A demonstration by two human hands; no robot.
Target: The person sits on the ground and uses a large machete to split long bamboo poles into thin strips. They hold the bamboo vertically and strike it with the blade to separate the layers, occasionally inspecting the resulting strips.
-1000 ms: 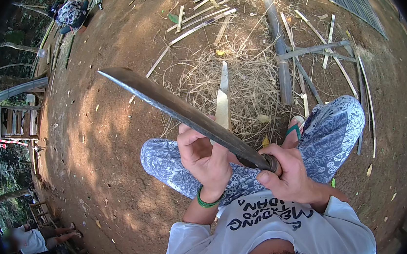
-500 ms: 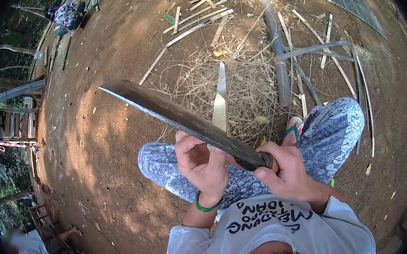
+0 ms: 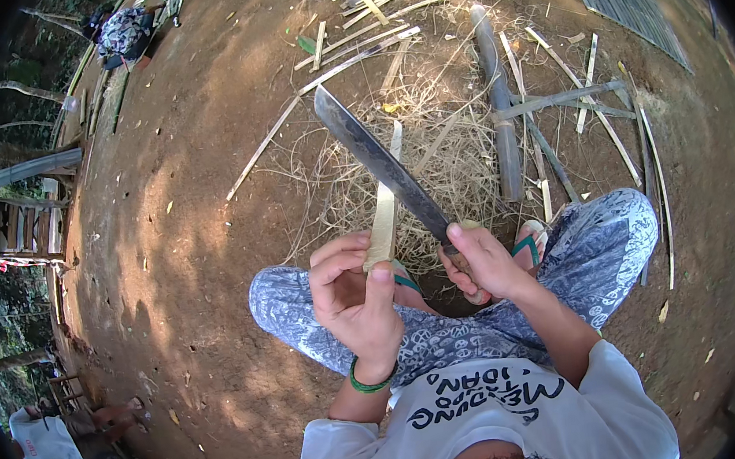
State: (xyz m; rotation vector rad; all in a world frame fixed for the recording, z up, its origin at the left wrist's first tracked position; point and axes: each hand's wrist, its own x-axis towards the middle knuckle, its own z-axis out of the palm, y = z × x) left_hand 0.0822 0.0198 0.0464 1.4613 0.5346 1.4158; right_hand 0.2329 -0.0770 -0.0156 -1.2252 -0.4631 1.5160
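Between the thumb and fingers of my left hand (image 3: 356,310) is a pale split bamboo strip (image 3: 382,226), pointing away from me. A green bracelet (image 3: 371,379) circles that wrist. My right hand (image 3: 490,264) is closed round the wooden handle of a machete (image 3: 369,150). Its long dark blade slants up to the left and crosses in front of the strip's upper part; whether they touch I cannot tell. Beneath both lies a heap of thin bamboo shavings (image 3: 454,164) on the ground, beyond my crossed legs.
A thick bamboo pole (image 3: 497,102) lies right of the shavings, near crossed sticks (image 3: 563,100). Several split strips (image 3: 372,3) are scattered at the far side. A slatted panel (image 3: 620,6) lies at far right. Two other people (image 3: 123,36) (image 3: 47,442) are at the left.
The machete has swung away from me, its tip moving right and farther off, uncovering more of the strip. My right hand has moved slightly away from my body. The left still holds the strip.
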